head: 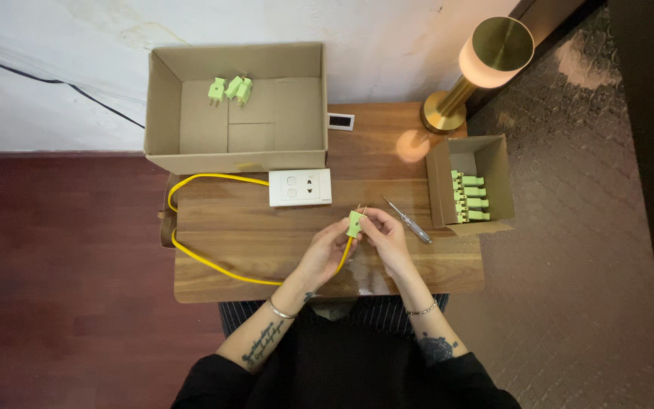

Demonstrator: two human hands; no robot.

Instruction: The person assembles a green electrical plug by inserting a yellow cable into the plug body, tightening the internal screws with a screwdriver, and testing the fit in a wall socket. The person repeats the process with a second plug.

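Wooden counter (266,242) by white wall. Left hand (329,246) and right hand (384,235) both pinch small light-green plastic plug (355,223) mid-counter, upright, yellow cable (213,265) trailing near-left; grey-handled screwdriver (409,221) just right.

socket plate (300,187) before big box (236,106) | screwdriver (409,221) left of small box (472,184)

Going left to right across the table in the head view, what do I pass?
Yellow cable loop → large cardboard box → white socket plate → left hand → green plug → right hand → screwdriver → small box with a row of green plugs.
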